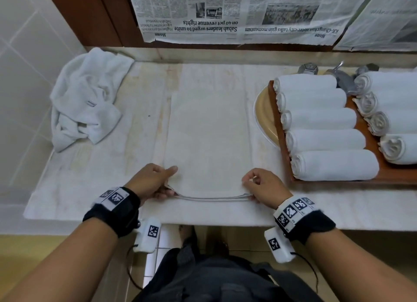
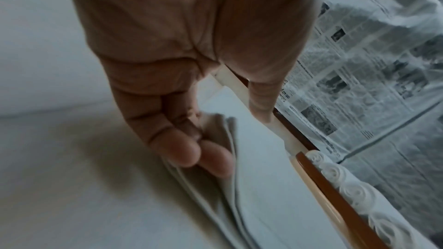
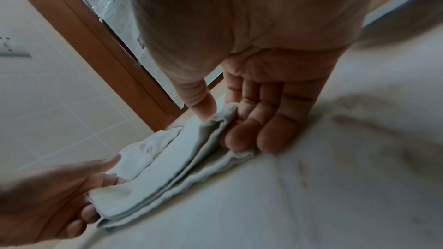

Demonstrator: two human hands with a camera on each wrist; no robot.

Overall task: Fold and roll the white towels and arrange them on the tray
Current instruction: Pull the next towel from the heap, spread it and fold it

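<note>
Both hands pinch the towel (image 1: 209,143) corners—left hand (image 1: 150,181), right hand (image 1: 262,185)—uneven pull means layers slip, roll goes crooked.

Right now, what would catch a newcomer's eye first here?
Both hands, left hand and right hand, pinch the near corners of a folded white towel lying flat on the counter. To the right, rolled towels line a wooden tray; a crumpled towel sits far left.
</note>
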